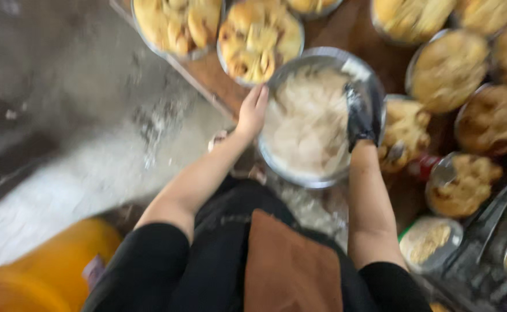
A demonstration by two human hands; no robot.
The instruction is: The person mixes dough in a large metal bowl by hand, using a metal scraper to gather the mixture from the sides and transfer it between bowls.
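Both forearms reach forward to a large metal mixing bowl [317, 115] of pale dough on the wooden desk [219, 75], among round tins of baked buns [259, 37]. The left hand [252, 112] rests flat against the bowl's rim, grip open. The right hand [360, 118], in a black glove, sits inside the bowl; blur hides its grip.

Shiny metal bowl [323, 60], seemingly wooden board [207, 72].
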